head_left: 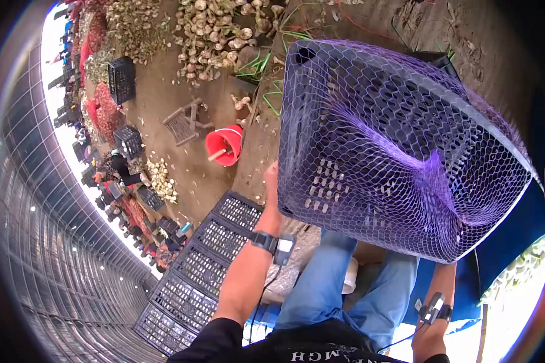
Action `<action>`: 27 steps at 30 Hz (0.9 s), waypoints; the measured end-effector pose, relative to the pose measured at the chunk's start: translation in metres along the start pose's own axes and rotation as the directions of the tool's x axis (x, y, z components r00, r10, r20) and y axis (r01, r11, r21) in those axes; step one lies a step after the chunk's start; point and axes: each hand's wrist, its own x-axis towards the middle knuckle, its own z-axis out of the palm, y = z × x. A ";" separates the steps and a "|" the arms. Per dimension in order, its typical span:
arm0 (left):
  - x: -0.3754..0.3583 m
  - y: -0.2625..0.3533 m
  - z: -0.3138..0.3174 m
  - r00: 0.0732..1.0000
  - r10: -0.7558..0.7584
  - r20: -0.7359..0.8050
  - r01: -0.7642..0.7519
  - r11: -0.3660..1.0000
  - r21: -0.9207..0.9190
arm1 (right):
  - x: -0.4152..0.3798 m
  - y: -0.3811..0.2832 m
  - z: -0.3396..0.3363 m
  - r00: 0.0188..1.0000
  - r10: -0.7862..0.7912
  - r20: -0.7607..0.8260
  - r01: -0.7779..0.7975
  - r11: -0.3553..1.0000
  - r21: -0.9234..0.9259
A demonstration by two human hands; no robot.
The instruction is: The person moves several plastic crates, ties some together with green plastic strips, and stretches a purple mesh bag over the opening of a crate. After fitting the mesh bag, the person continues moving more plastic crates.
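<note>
A black plastic crate [297, 139] with purple mesh netting [399, 154] stretched over its open side is held up in front of my legs. The netting is bunched into a knot near the middle. My left hand [271, 175] is at the crate's left side, mostly hidden, its fingers not clearly visible. My right forearm runs up to the crate's lower right corner, and that hand is hidden behind crate and netting. Both wrists wear strapped devices.
A red bucket [224, 146] stands left of the crate, near a small wooden stool [184, 124]. Garlic bulbs [209, 36] lie piled at the top. Several black crates [194, 272] form a row at lower left. Other people and red sacks are farther left.
</note>
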 end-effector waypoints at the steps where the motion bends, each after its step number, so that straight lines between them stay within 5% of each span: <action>1: 0.019 -0.025 -0.031 1.000 -0.005 0.003 0.005 0.999 0.043 | -0.003 -0.001 0.000 1.000 0.005 -0.001 -0.005 1.000 -0.004; 2: 0.025 -0.038 -0.048 1.000 -0.012 0.007 0.011 0.996 0.087 | -0.006 -0.001 0.000 1.000 0.007 -0.001 -0.007 1.000 -0.009; 3: -0.019 -0.008 -0.019 0.986 0.164 0.033 -0.163 0.986 -0.020 | -0.008 -0.002 -0.001 1.000 0.009 -0.007 -0.009 1.000 -0.012; 4: -0.016 0.000 -0.025 0.987 0.156 0.033 -0.156 0.988 -0.024 | -0.012 -0.004 -0.004 1.000 0.006 -0.011 -0.006 1.000 -0.007; 5: -0.009 0.010 -0.033 0.982 0.181 -0.049 -0.170 0.970 0.173 | -0.013 -0.007 -0.004 1.000 0.002 -0.013 -0.002 1.000 -0.016; 9: -0.001 0.015 -0.017 0.951 0.252 -0.180 -0.211 0.953 0.219 | -0.018 -0.011 0.001 1.000 0.002 -0.015 -0.002 1.000 -0.022; 13: -0.002 -0.017 -0.018 0.988 0.092 -0.126 -0.089 0.996 0.033 | -0.023 -0.016 0.009 1.000 0.009 0.001 -0.009 1.000 -0.025; 17: 0.010 -0.003 -0.019 0.997 -0.073 0.004 0.073 0.997 0.031 | -0.008 -0.029 0.029 0.996 -0.038 0.078 0.040 0.999 -0.015; 21: 0.023 0.063 0.007 0.979 -0.139 0.149 0.130 0.989 0.074 | 0.036 -0.074 0.078 0.942 -0.173 0.288 0.195 0.979 -0.053; 24: 0.030 0.109 0.048 0.969 -0.127 0.211 0.107 0.989 0.103 | 0.074 -0.115 0.118 0.799 -0.286 0.529 0.397 0.912 -0.107; 25: 0.033 0.124 0.062 0.967 -0.118 0.226 0.094 0.989 0.113 | 0.030 -0.144 0.181 0.908 -0.110 0.405 0.152 0.986 -0.073; 27: 0.032 0.150 0.082 0.961 -0.117 0.249 0.087 0.988 0.130 | 0.013 -0.180 0.215 0.825 -0.051 0.562 0.143 0.982 -0.121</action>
